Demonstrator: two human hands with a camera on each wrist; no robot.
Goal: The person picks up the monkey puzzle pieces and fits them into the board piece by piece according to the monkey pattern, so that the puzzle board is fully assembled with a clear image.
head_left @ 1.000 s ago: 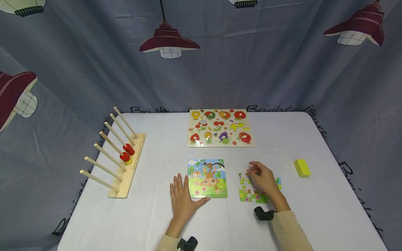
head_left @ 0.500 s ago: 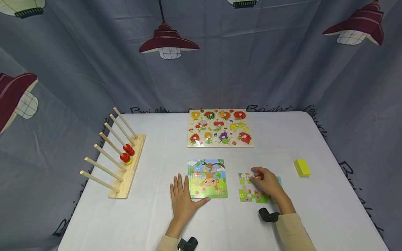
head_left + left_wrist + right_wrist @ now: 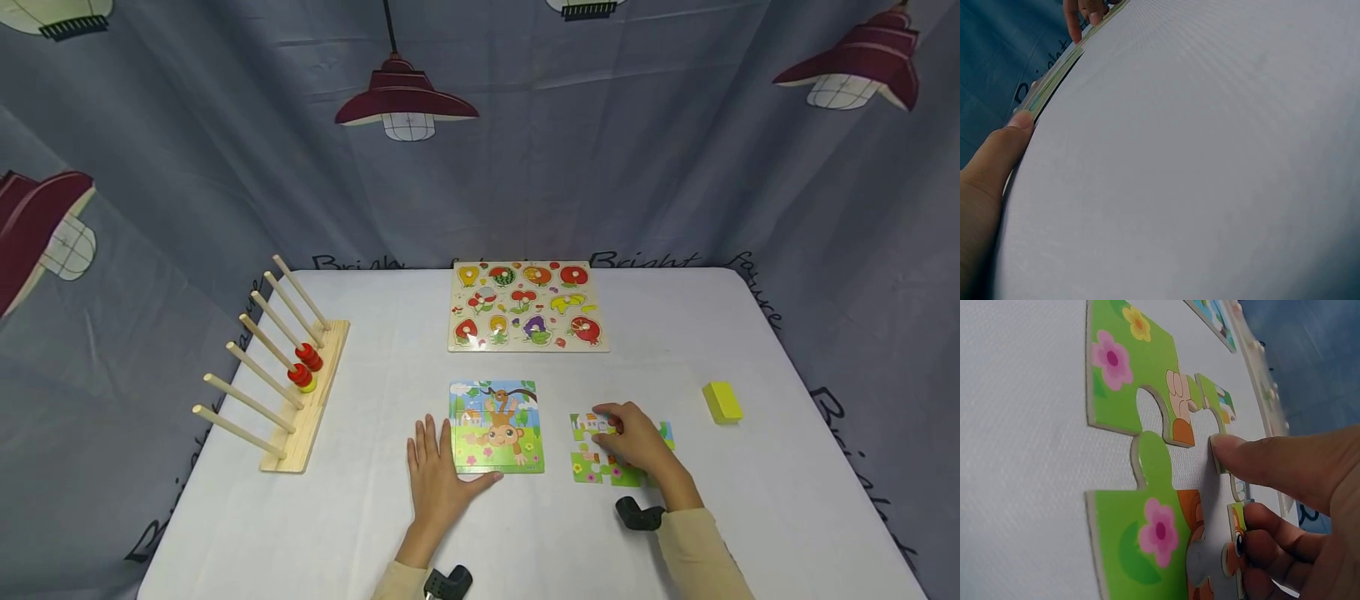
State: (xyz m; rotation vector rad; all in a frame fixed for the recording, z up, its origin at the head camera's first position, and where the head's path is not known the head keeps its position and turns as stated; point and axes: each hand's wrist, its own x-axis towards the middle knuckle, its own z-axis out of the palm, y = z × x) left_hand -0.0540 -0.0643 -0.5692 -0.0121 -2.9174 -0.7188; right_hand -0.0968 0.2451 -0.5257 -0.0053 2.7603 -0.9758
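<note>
My left hand [image 3: 435,483] lies flat with fingers spread, against the lower left of a square monkey jigsaw puzzle [image 3: 498,425]. Its thumb [image 3: 1020,120] touches the puzzle's near edge in the left wrist view. To the right, my right hand [image 3: 639,437] bends over a second, loosely laid jigsaw with gaps between its pieces. Thumb and index finger pinch a small jigsaw piece [image 3: 1218,456] at its edge; the other fingers partly hide the pieces behind. Nearest the right wrist camera are two green corner pieces, one with a pink and a yellow flower [image 3: 1129,369], the other with a pink flower [image 3: 1138,544].
A fruit puzzle board [image 3: 528,348] lies at the back of the white table [image 3: 540,533]. At the left stands a wooden peg rack [image 3: 309,417] with red rings [image 3: 300,375] on two pegs. A yellow block [image 3: 722,402] sits at the right.
My right hand draws back slightly to the right, then shifts a little left again, its thumb and index finger now over the upper left of the loose jigsaw. My left hand stays in place.
</note>
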